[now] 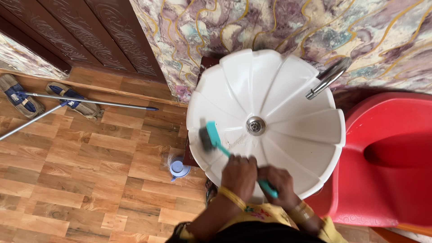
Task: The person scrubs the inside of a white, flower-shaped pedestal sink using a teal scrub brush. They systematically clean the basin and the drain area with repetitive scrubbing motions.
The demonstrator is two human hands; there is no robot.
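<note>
Open bowl room across most of the basin, right of and beyond the drain. Blocked at the basin's near-left by the brush, its handle gripped by the left hand and the right hand at the near rim. Overhung at the far right by the tap. Hemmed right by a red chair, just beside the rim. Walled behind. Free floor left of the basin, save a small blue bottle near its foot and two mops well apart.
</note>
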